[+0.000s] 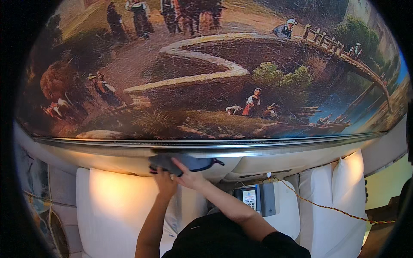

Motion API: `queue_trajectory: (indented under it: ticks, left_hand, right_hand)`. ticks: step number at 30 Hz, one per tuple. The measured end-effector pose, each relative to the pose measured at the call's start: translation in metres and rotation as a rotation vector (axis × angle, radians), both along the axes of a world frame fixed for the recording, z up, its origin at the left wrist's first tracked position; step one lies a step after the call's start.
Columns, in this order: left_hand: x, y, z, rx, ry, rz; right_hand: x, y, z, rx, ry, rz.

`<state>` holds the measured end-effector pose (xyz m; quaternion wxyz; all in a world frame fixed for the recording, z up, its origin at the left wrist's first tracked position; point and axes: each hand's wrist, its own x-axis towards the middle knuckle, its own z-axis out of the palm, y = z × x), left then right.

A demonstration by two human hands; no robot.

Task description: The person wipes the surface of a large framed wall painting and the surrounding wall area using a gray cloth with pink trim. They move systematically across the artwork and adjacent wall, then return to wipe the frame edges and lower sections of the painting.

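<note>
A dark grey cloth [196,163] with a dark edge is bunched along the lower edge of a silver picture frame [274,141]. My right hand [190,177] lies over the cloth, one finger stretched along it. Just to its left, my left hand [165,182] grips the cloth's lower left part, and its fingertips are partly hidden. Above the frame edge spreads a large painting [200,71] of a landscape with figures, a zigzag wall and a wooden bridge.
A pale padded headboard [113,161] runs below the frame. White pillows [119,206] stand at left, more pillows [335,200] at right. Between them, a white bedside table [287,222] bears a telephone [249,198] and a grey box [268,200]. A twisted yellow-red cord [322,207] stretches rightward.
</note>
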<state>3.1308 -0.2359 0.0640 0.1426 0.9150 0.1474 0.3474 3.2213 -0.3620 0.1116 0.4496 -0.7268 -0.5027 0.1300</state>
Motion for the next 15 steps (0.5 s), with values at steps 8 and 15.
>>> queue_trajectory:
  ticks: [8,15]
  left_hand:
    - [-0.007,0.005,0.013,-0.180,0.045,0.194]
    - [0.015,-0.056,0.011,-0.075,0.276,0.060]
  right_hand:
    - [-0.014,0.032,-0.022,0.076,-0.381,-0.084]
    - [0.012,-0.065,-0.010,0.158,-0.573,-0.462]
